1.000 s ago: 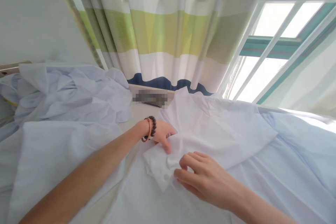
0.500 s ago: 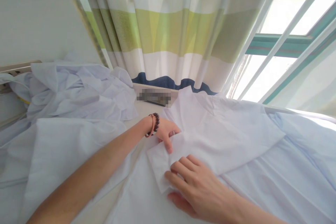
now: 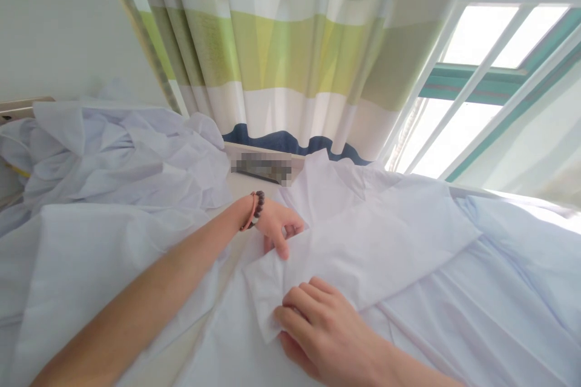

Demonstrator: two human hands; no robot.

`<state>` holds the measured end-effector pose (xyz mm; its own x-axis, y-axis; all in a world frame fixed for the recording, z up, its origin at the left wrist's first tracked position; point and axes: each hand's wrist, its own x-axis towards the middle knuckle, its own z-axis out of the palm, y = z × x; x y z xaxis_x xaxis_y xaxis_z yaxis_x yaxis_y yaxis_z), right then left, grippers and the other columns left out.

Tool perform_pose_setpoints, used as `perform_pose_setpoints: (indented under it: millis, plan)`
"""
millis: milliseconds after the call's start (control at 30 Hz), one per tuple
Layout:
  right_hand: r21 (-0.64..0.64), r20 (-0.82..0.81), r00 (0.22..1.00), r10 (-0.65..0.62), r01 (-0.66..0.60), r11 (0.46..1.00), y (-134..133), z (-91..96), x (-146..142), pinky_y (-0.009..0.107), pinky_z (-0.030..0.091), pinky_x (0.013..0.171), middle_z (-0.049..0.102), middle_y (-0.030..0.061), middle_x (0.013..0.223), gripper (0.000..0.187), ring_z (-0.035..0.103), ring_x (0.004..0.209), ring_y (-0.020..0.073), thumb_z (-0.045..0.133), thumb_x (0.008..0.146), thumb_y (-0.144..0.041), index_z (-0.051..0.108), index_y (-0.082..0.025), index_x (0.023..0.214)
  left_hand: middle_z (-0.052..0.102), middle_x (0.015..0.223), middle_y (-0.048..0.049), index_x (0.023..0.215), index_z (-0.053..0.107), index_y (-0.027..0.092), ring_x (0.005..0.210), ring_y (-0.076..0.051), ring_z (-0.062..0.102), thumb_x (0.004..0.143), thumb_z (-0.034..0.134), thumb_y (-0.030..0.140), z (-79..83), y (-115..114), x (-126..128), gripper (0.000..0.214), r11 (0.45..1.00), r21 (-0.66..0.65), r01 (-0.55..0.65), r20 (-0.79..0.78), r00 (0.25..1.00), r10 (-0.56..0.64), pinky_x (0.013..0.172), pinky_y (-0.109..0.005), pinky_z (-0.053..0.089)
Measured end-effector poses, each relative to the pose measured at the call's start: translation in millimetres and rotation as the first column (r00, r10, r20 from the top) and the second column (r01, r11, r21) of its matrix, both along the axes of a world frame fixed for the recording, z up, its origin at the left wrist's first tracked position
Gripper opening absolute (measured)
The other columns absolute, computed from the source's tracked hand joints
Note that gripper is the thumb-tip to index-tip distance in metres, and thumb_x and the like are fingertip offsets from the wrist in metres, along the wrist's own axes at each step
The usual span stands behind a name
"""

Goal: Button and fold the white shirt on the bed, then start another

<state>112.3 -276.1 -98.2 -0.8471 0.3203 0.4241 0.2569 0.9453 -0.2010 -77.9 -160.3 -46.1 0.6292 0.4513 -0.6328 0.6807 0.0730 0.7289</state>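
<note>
Striped curtain (image 3: 290,54) hangs beside bright window (image 3: 476,81); white shirt (image 3: 385,230) lies spread before curtain. Left hand (image 3: 273,221), fingers gripping shirt's edge; right hand (image 3: 329,326), fingers bent over corner, grip unclear. Uneven tug by either hand could crease shirt.

Garment (image 3: 376,227), centre: plain white. Pile (image 3: 131,154), left: white, bluish tint. Cloth (image 3: 526,248), right edge: pale blue. Curtain (image 3: 290,54), top centre: white, lime-green band, navy bottom. Window frame (image 3: 474,84), upper right: teal. Beads (image 3: 259,202), centre: dark brown.
</note>
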Motion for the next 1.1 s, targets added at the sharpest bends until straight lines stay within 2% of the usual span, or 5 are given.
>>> perform_pose_setpoints:
  millis: [533, 700, 767, 900, 1100]
  plan:
    - [-0.002, 0.124, 0.991, 0.045, -0.045, 0.999, 3, 7.0, -10, 0.028, 0.036, 0.059, 0.059, 0.0012, 0.078, 0.010, 0.050, 0.063, 0.0143, 0.049, 0.088, -0.020, 0.057, -0.018, 0.082, 0.057, 0.069, 0.0043, 0.077, 0.048, 0.019, 0.060, -0.021, 0.062, 0.047, 0.085, 0.021, 5.4, 1, -15, 0.047, 0.994, -0.104, -0.028, -0.086, 0.996, 0.019, 0.052, -0.037, 0.053]
    - [-0.116, 0.202, 0.974, 0.103, -0.081, 0.990, 6, 8.8, -3, 0.028, 0.042, 0.070, 0.060, 0.0028, 0.093, 0.027, 0.053, 0.078, 0.0172, 0.054, 0.089, -0.039, 0.056, -0.018, 0.105, 0.060, 0.070, 0.0010, 0.096, 0.050, 0.018, 0.062, -0.020, 0.063, 0.068, 0.071, 0.040, 5.7, 2, -5, 0.042, 0.981, 0.191, -0.037, -0.195, 0.978, 0.075, 0.055, -0.032, 0.052]
    - [-0.142, 0.220, 0.970, 0.104, -0.074, 0.987, 6, 11.0, 2, 0.028, 0.042, 0.074, 0.060, 0.0029, 0.095, 0.027, 0.053, 0.080, 0.0174, 0.052, 0.090, -0.036, 0.055, -0.019, 0.111, 0.064, 0.082, -0.0032, 0.099, 0.052, 0.017, 0.069, -0.020, 0.064, 0.076, 0.064, 0.040, 5.0, 1, 7, 0.036, 0.847, 0.530, -0.029, -0.161, 0.978, 0.134, 0.064, -0.032, 0.053]
    - [-0.168, 0.230, 0.968, 0.104, -0.066, 0.984, 4, 9.9, 8, 0.028, 0.043, 0.079, 0.061, 0.0046, 0.098, 0.031, 0.053, 0.084, 0.0178, 0.045, 0.093, -0.026, 0.052, -0.018, 0.122, 0.059, 0.117, -0.0095, 0.106, 0.054, 0.016, 0.107, -0.020, 0.057, 0.086, 0.051, 0.023, -6.3, -9, 41, 0.021, 0.378, 0.923, -0.070, 0.073, 0.997, 0.006, 0.097, -0.034, 0.044]
    - [-0.163, 0.154, 0.971, 0.185, -0.160, 0.974, 2, -4.3, 16, 0.033, 0.029, 0.108, 0.042, 0.0095, 0.147, 0.059, 0.041, 0.124, 0.0224, 0.043, 0.094, -0.049, 0.036, -0.011, 0.139, 0.032, 0.153, -0.0056, 0.139, 0.042, 0.017, 0.143, -0.025, 0.018, 0.097, 0.040, 0.036, -43.5, -19, 60, 0.046, 0.353, 0.908, 0.225, -0.200, 0.974, -0.108, 0.117, -0.043, 0.016]
